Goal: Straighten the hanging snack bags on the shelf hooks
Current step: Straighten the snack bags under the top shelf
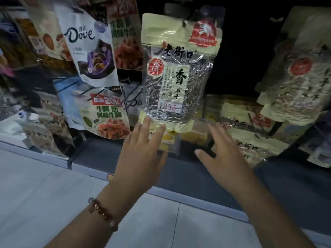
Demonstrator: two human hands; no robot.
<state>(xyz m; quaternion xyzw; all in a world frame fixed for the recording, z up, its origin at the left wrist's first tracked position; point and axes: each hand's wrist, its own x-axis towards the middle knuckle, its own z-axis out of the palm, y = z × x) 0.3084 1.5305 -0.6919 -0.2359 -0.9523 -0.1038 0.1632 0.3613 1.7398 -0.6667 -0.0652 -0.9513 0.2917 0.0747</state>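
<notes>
A pale yellow bag of sunflower seeds [179, 68] hangs from a hook in the middle of the rack, tilted slightly to the right. My left hand [143, 151], with a bead bracelet on its wrist, reaches up with straight fingers, and the fingertips touch the bag's bottom left corner. My right hand [225, 154] is spread open just below and to the right of the bag, not touching it. A white Dove chocolate bag [89, 45] hangs crooked at the upper left.
More seed bags hang at the right [295, 68] and lower right [247, 133]. A green and red snack bag [105, 115] hangs at the lower left, with bare wire hooks [100, 90] jutting out above it. Light floor tiles [53, 203] lie below the dark shelf base.
</notes>
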